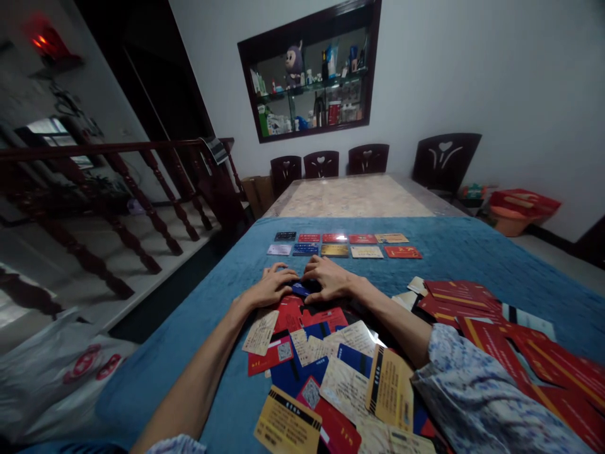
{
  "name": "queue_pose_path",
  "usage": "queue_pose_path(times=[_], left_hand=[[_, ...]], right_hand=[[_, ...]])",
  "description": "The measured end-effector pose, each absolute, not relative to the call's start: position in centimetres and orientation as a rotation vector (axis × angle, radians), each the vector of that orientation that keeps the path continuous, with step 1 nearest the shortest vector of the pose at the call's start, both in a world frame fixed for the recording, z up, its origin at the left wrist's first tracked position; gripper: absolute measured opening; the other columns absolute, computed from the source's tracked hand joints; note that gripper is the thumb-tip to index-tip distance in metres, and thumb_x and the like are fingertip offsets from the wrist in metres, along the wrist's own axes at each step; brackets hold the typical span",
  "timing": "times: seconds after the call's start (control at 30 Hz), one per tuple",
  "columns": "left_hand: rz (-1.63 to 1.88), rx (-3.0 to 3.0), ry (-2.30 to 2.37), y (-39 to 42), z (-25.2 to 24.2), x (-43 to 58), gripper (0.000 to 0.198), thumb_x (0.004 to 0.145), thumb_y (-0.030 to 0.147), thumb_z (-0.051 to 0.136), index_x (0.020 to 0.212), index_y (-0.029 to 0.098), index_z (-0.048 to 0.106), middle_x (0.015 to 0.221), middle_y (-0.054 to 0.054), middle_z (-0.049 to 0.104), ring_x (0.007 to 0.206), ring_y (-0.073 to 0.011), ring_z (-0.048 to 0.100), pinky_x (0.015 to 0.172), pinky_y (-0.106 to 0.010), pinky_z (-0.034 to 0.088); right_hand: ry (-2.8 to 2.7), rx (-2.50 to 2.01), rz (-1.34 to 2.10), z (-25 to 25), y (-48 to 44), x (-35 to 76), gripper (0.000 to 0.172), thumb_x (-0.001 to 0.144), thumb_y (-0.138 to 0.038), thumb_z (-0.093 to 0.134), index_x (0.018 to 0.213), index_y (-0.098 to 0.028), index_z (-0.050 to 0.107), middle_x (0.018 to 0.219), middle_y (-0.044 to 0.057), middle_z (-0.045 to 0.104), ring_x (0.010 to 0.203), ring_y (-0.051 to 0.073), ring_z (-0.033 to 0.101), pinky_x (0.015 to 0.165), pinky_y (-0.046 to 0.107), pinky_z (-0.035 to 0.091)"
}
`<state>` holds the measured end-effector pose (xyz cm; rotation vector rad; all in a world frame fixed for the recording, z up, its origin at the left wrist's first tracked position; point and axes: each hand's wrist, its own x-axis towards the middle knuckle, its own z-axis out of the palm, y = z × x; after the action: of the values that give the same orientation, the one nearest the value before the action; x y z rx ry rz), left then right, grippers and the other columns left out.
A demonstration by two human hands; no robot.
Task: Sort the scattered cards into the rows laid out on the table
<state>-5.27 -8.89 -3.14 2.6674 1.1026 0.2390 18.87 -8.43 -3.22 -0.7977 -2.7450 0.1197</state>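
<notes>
My left hand (274, 285) and my right hand (328, 277) meet over the upper end of a loose pile of cards. Between them is a dark blue card (301, 289), its edges held under the curled fingers and thumbs of both hands. Whether more cards lie beneath it is hidden. Below my hands spread overlapping cards: a red card (288, 312), a cream card (261, 332), a gold card (289, 421) and several others. Just beyond my fingertips, two rows of cards lie flat, among them a blue card (305, 250) and a gold card (334, 251).
A blue cloth (227, 265) covers the near part of the table. Red paper sleeves (463, 302) are heaped at the right, beside my forearm. A white plastic bag (61, 378) stands at lower left, near a wooden railing (118, 148). Chairs (321, 165) line the far end.
</notes>
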Motion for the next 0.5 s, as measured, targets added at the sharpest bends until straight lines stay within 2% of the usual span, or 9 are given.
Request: queue_pose_path(times=[0.1, 0.2, 0.3, 0.5], left_hand=[[0.333, 2.630, 1.130, -8.9, -3.3, -5.2, 0.033, 0.096, 0.027, 0.046, 0.122, 0.026, 0.066, 0.129, -0.006, 0.065, 0.131, -0.0285, 0.037, 0.113, -0.054, 0.026], [0.463, 2.558, 1.251, -8.9, -3.5, -5.1, 0.031, 0.098, 0.026, 0.042, 0.111, 0.025, 0.070, 0.117, -0.007, 0.069, 0.129, -0.0277, 0.041, 0.111, -0.054, 0.029], [0.583, 2.513, 1.349, -9.0, -3.7, -4.8, 0.030, 0.097, 0.025, 0.043, 0.102, 0.021, 0.072, 0.109, -0.008, 0.069, 0.127, -0.0281, 0.045, 0.108, -0.052, 0.033], [0.695, 2.482, 1.413, -8.9, -3.9, -4.2, 0.026, 0.095, 0.021, 0.047, 0.094, 0.020, 0.073, 0.104, -0.008, 0.069, 0.120, -0.0266, 0.050, 0.105, -0.048, 0.037]], right_hand=[[-2.726, -0.832, 0.113, -3.1, -8.6, 18.8, 0.048, 0.079, -0.055, 0.071, 0.108, -0.017, 0.074, 0.099, 0.011, 0.070, 0.096, 0.025, 0.050, 0.084, 0.038, 0.038], [-2.669, -0.880, 0.127, -3.1, -8.6, 18.5, 0.029, 0.085, -0.034, 0.066, 0.108, -0.018, 0.074, 0.093, 0.009, 0.071, 0.094, 0.023, 0.052, 0.084, 0.035, 0.038], [-2.605, -0.962, 0.143, -3.4, -8.6, 18.3, 0.025, 0.084, -0.019, 0.061, 0.106, -0.018, 0.074, 0.092, 0.008, 0.073, 0.090, 0.020, 0.054, 0.082, 0.033, 0.038], [-2.525, -1.118, 0.153, -3.5, -8.8, 18.1, 0.023, 0.082, -0.016, 0.058, 0.099, -0.018, 0.074, 0.091, 0.008, 0.073, 0.090, 0.022, 0.056, 0.077, 0.030, 0.038]])
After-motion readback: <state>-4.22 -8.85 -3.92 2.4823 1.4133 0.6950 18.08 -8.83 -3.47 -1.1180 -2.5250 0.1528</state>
